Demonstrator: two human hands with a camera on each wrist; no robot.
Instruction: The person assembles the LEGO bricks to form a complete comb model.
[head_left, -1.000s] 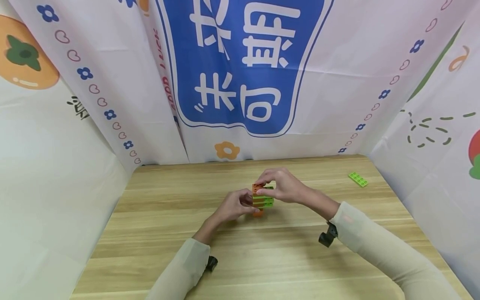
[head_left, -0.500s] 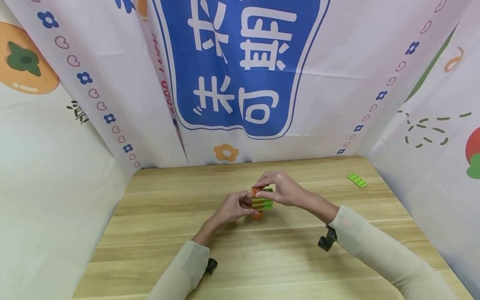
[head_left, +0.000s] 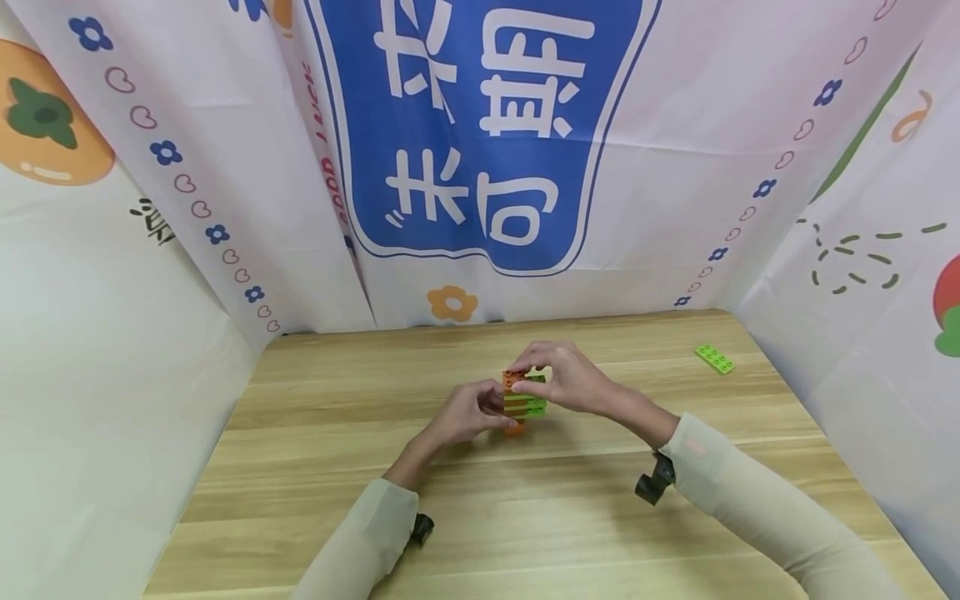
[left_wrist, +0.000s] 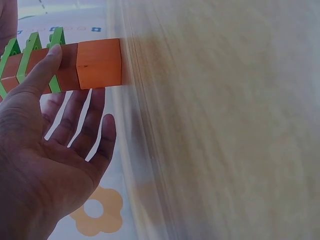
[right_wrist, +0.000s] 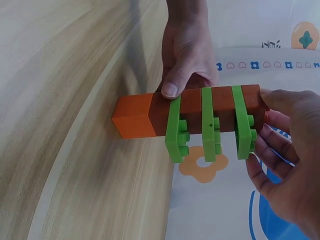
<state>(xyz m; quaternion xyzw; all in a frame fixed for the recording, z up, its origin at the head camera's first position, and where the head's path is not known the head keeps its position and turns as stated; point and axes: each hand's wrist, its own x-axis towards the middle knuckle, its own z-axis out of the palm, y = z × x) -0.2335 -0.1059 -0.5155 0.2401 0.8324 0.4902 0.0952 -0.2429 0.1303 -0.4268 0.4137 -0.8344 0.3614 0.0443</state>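
A tower of toy building bricks (right_wrist: pixel 190 110) stands upright on the table, its base an orange brick (right_wrist: pixel 135 116). Above that, brown bricks alternate with three thin green plates (right_wrist: pixel 209 125) that jut out to the right in the head view. My left hand (head_left: pixel 470 412) grips the tower's lower part, thumb on the near side. In the left wrist view that thumb (left_wrist: pixel 47 65) lies across the bricks. Up at the top, my right hand (head_left: pixel 566 377) pinches the uppermost brick between thumb and fingers; its far side is hidden by the fingers.
A loose green plate with studs (head_left: pixel 715 358) lies at the right rear of the wooden table (head_left: pixel 337 417). Printed cloth walls (head_left: pixel 645 217) enclose the table at the back and both sides.
Both hands keep their hold on the tower and barely move. The head view shifts slightly; the bricks look unchanged.
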